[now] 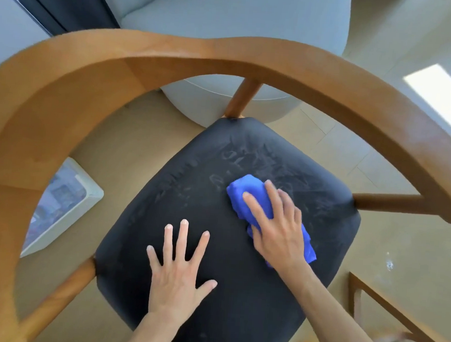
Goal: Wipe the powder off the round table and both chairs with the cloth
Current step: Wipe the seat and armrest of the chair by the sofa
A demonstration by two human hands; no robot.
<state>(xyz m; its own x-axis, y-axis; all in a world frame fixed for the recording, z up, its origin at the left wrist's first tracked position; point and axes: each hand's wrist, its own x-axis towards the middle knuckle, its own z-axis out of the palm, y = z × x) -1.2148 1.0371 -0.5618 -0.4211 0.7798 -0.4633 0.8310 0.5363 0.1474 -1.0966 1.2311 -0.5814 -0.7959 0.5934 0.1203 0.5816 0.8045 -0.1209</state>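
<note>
Right hand (276,227) presses blue cloth (247,191) on powdery black seat (236,305) | left hand (177,274) flat, fingers spread | no legible writing

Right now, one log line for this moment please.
right hand: presses blue cloth on black seat | left hand: flat on seat | powder: smeared ahead of cloth
</note>
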